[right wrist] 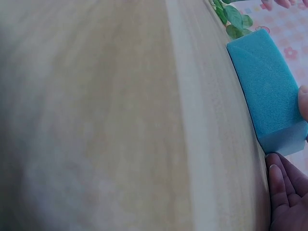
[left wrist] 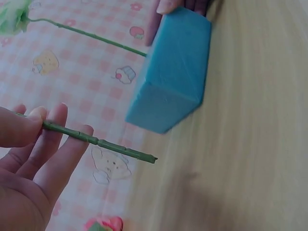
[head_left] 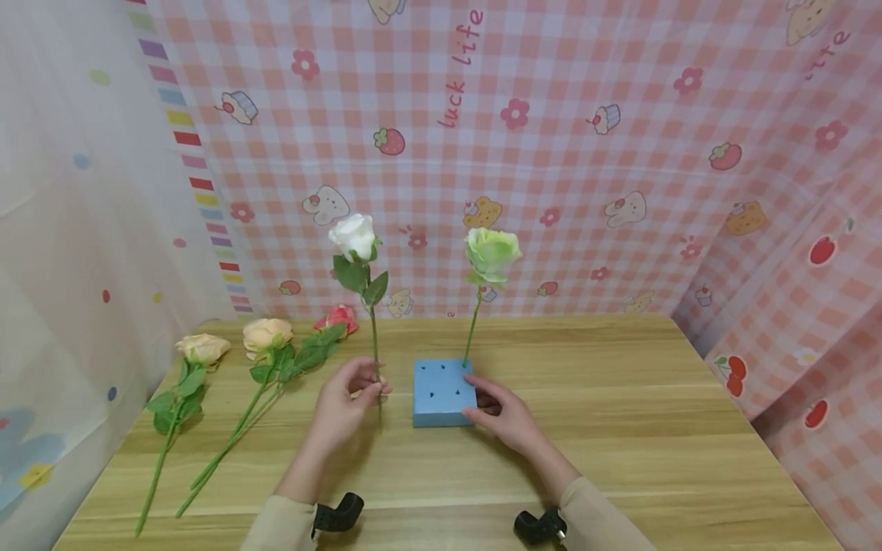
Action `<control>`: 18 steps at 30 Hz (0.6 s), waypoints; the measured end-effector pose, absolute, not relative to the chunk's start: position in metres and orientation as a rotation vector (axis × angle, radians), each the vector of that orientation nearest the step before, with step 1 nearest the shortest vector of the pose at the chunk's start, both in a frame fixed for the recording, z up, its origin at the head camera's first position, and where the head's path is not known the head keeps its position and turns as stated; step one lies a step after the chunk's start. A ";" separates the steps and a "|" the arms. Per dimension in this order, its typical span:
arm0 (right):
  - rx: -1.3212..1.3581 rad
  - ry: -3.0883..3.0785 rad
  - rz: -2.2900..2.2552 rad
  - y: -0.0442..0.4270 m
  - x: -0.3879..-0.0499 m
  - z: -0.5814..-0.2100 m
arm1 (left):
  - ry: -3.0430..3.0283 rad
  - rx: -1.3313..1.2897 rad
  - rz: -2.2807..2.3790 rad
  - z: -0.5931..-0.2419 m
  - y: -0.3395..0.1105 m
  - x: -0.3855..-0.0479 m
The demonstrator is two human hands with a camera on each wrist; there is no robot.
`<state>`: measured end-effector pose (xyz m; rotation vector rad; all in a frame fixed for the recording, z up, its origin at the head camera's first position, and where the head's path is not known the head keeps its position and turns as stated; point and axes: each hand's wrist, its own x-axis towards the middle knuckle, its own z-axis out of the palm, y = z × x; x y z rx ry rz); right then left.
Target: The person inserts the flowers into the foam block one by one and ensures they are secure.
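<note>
Beneath "luck life" lettering (head_left: 457, 84), left hand (head_left: 347, 404) holds a white rose (head_left: 354, 236), right hand (head_left: 508, 419) a blue block (head_left: 443, 407).

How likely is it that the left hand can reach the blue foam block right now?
Probably yes: the left hand is right beside the blue foam block, with nothing standing between except the white rose it holds.

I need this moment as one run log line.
left hand: holds white rose by stem | right hand: grips blue block | green rose: stands in block | peach roses, red rose: lying on table
</note>
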<state>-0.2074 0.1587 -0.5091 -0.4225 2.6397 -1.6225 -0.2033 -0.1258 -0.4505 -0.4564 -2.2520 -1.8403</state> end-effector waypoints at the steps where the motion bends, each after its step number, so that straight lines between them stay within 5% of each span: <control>1: -0.418 2.642 -1.624 0.158 -0.206 -0.507 | -2.253 -0.455 -1.864 -0.449 -0.124 -0.204; 11: -0.407 2.606 -1.625 0.150 -0.186 -0.466 | -2.358 -0.441 -1.886 -0.434 -0.109 -0.214; 18: -0.411 2.608 -1.648 0.153 -0.194 -0.481 | -2.403 -0.437 -1.837 -0.422 -0.101 -0.224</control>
